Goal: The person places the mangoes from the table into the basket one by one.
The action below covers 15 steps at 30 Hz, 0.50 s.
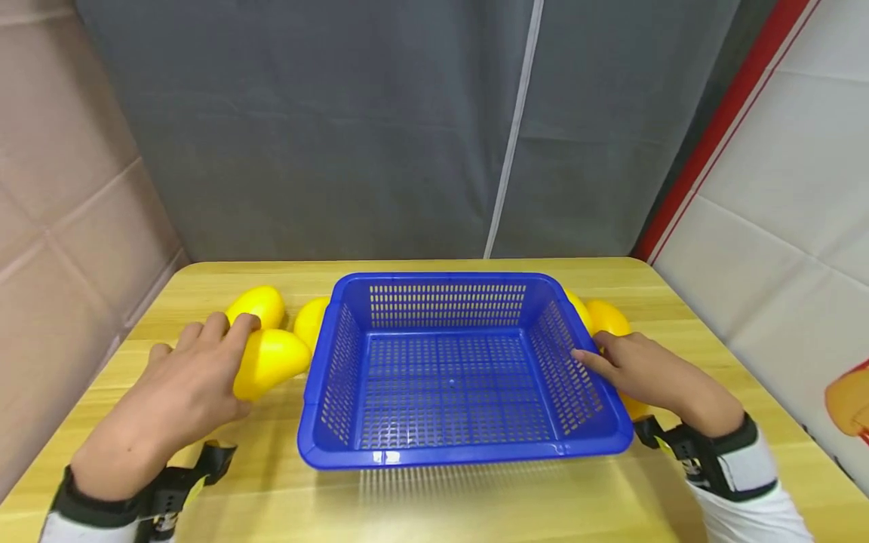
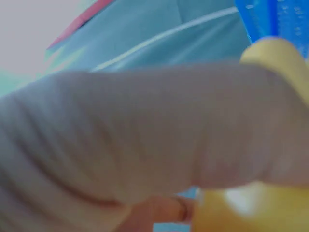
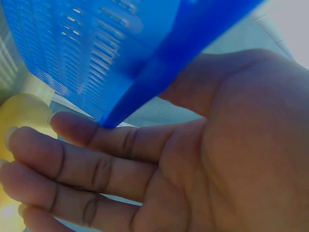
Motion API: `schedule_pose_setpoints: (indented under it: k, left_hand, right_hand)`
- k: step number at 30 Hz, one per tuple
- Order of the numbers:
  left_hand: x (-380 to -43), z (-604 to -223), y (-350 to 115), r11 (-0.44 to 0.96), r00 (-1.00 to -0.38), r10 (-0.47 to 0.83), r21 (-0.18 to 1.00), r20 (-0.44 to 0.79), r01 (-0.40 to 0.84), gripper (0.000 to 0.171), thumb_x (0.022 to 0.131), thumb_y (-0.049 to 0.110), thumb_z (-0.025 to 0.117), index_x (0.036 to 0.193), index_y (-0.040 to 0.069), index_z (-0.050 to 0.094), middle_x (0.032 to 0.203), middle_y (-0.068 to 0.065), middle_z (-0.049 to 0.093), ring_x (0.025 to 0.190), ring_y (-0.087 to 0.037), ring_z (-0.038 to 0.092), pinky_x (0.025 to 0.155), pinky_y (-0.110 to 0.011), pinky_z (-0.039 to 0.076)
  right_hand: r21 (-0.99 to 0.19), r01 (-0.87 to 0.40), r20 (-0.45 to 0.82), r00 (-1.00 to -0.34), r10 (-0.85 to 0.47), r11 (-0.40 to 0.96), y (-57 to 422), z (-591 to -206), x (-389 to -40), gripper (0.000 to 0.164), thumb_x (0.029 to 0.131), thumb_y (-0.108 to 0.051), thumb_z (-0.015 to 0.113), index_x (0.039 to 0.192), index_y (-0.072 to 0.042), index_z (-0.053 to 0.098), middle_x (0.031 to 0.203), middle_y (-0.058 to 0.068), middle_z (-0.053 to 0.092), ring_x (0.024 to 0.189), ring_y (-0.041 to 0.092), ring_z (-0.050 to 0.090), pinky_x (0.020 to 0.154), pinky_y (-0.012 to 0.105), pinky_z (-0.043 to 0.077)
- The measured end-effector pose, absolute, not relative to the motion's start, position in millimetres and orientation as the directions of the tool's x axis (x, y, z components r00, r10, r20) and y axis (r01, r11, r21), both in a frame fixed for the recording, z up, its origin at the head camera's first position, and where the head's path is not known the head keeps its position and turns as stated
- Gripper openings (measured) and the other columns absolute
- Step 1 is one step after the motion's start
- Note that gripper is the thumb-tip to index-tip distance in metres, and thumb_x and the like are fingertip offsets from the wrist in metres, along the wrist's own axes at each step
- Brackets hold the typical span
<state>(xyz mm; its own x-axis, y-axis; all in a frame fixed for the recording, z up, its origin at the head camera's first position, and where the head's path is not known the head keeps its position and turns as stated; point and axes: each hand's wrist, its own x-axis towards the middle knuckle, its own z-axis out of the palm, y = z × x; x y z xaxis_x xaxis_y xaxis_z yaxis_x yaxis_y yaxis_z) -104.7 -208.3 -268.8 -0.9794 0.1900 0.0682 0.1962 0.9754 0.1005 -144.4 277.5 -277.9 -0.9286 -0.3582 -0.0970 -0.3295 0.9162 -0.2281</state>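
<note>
A smooth yellow mango [image 1: 270,363] is in the grip of my left hand [image 1: 190,377], its pointed end toward the basket. In the left wrist view a blurred finger fills the middle, with part of the mango [image 2: 251,208] below it. My right hand [image 1: 641,369] holds the right rim of a blue plastic basket [image 1: 468,456], thumb over the inside. In the right wrist view the other fingers [image 3: 77,164] extend along the outside of the basket wall [image 3: 72,53]. The basket's slotted floor is bare.
Another yellow mango [image 1: 261,305] lies behind the left hand, and one more [image 1: 311,320] is partly hidden by the basket's left wall. Several yellow-orange fruits [image 1: 607,317] lie right of the basket, partly covered by the right hand. A grey curtain [image 1: 339,151] hangs behind the wooden table [image 1: 475,505].
</note>
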Motion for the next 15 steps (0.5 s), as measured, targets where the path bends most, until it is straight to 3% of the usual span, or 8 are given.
schedule_pose_setpoints:
  k: [7,15]
  left_hand:
    - [-106,-253,-195,0.965,-0.954,0.243,0.054,0.175,0.255,0.088,0.053,0.019,0.083,0.126,0.000,0.036,0.104,-0.024,0.044,0.090,-0.041,0.039,0.064,-0.057,0.037]
    - [-128,-231,-164,0.944,-0.921,0.328,-0.046,0.209,0.326,0.087,0.059,0.025,0.082,0.128,0.000,0.034,0.106,-0.023,0.045,0.093,-0.040,0.043,0.070,-0.058,0.040]
  right_hand:
    - [-0.233,-0.314,-0.121,-0.930,-0.347,0.920,276,-281,-144,0.040,0.094,-0.042,0.045,0.090,-0.003,0.055,0.061,-0.004,0.051,0.051,0.008,0.048,0.053,0.028,0.041]
    - [-0.200,-0.348,-0.082,-0.925,-0.370,0.916,278,-279,-146,0.038,0.095,-0.042,0.045,0.083,-0.009,0.058,0.059,-0.006,0.051,0.050,0.007,0.046,0.053,0.028,0.039]
